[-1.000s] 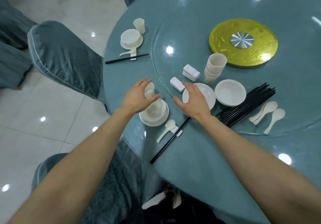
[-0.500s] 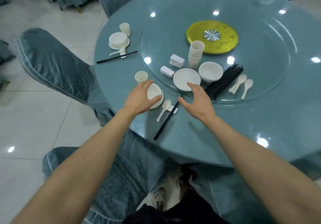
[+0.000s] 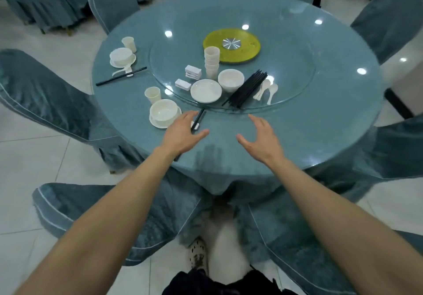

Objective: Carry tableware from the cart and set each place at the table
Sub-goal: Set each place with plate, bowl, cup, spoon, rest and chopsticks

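Note:
On the near left of the round teal table (image 3: 309, 134) a white bowl (image 3: 163, 112) sits on a saucer, with a white cup (image 3: 152, 95) behind it and black chopsticks (image 3: 198, 119) on a rest to its right. My left hand (image 3: 183, 134) hovers open over those chopsticks, hiding the spoon. My right hand (image 3: 263, 137) is open above bare tablecloth. A second place setting (image 3: 122, 57) lies further left. On the glass turntable (image 3: 297, 84) stand stacked cups (image 3: 211, 64), a plate (image 3: 206, 90), a bowl (image 3: 230, 79), chopstick rests (image 3: 193, 72), loose chopsticks (image 3: 248, 88) and spoons (image 3: 266, 89).
A yellow disc (image 3: 231, 46) marks the turntable's centre. Teal-covered chairs ring the table: one at the left (image 3: 45, 95), one near left (image 3: 91, 205), one near right (image 3: 297, 237), others at the right (image 3: 389, 19) and back (image 3: 109, 1). The floor is glossy white tile.
Both hands have drawn back from the near place setting toward the table edge, and the left hand has let go of the cup. The view has pulled back and risen.

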